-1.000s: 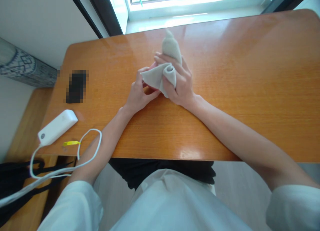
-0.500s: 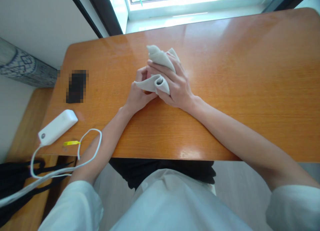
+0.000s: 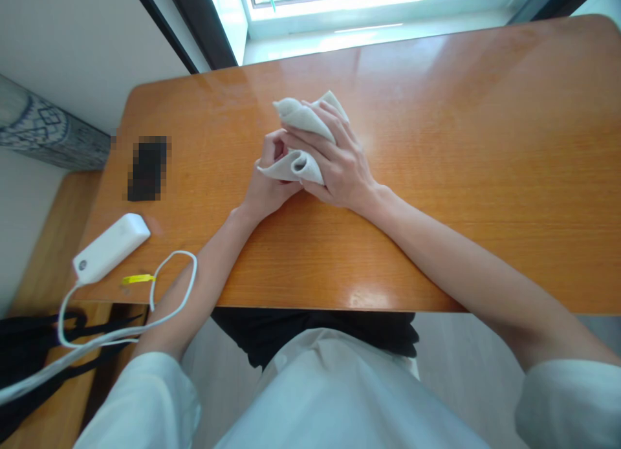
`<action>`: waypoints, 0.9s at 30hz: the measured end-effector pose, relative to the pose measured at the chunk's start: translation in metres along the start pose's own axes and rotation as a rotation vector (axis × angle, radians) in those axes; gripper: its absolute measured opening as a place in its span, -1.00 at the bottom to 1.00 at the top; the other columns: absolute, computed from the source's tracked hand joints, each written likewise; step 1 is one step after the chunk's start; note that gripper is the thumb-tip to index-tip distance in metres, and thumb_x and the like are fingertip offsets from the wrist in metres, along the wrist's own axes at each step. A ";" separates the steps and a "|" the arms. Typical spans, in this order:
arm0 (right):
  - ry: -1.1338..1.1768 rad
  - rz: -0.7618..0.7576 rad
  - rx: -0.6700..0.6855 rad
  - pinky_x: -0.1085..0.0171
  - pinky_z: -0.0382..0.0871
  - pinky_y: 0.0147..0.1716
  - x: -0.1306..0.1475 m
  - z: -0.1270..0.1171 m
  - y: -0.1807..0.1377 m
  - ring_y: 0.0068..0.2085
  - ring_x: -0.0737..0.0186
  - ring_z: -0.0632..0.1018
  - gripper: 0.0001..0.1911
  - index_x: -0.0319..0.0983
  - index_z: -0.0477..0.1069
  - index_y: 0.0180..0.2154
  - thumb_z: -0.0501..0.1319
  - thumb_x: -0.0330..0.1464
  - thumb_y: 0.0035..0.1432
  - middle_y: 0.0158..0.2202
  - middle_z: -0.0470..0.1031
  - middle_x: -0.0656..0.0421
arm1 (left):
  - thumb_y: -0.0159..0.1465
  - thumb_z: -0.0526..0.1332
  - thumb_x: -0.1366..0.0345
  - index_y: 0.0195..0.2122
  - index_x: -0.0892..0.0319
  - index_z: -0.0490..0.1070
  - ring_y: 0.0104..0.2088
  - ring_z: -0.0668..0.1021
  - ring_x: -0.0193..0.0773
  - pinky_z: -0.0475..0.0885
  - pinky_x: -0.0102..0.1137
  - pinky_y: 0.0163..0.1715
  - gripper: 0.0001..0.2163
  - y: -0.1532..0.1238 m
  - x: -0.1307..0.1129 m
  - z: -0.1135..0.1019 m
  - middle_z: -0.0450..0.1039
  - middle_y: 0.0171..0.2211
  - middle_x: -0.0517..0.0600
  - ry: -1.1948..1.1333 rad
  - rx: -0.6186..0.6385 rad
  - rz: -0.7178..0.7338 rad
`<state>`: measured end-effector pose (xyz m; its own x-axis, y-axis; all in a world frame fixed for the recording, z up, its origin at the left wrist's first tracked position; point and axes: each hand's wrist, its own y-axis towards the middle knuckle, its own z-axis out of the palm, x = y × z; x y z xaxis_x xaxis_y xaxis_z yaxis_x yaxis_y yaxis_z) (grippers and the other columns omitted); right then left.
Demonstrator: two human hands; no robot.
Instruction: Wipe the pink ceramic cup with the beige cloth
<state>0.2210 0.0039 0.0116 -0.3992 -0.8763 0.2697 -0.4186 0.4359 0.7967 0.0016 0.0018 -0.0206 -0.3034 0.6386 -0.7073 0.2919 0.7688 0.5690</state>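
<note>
Over the table (image 3: 460, 177), right hand (image 3: 343, 167) clasping pale cloth (image 3: 303, 118), left hand (image 3: 265, 185) curled beneath its edge, grip hidden.

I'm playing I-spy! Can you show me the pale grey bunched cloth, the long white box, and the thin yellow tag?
Pale grey bunched cloth (image 3: 298, 115): head view, upper fold.
Long white box (image 3: 111, 248): head view, middle of top.
Thin yellow tag (image 3: 138, 279): head view, middle of strip.

Here's a pale top (image 3: 334, 391), white with a cool bluish cast, plain and roomy, lightly creased at the front! Wide, short sleeves on show, left sleeve (image 3: 148, 397) and right sleeve (image 3: 570, 400) matching, loose around bare forearms, the hands bare too, left (image 3: 269, 180) and right (image 3: 345, 171). Below the top, black legwear (image 3: 388, 329), ripple-edged at one side.
</note>
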 end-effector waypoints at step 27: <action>0.018 0.111 0.040 -0.42 0.21 0.62 0.008 0.005 -0.001 0.60 -0.16 0.39 -0.30 0.08 0.38 0.47 -0.04 0.20 0.54 0.48 0.52 0.17 | 0.35 0.52 -0.17 0.30 -0.07 0.26 0.03 0.70 -0.07 0.76 -0.04 0.04 -0.33 -0.001 0.006 0.001 0.53 0.13 0.01 -0.041 0.009 -0.020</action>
<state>0.2141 -0.0024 0.0104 -0.4305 -0.8257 0.3646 -0.4053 0.5378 0.7393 0.0007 0.0045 -0.0257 -0.2720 0.6208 -0.7353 0.2946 0.7811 0.5505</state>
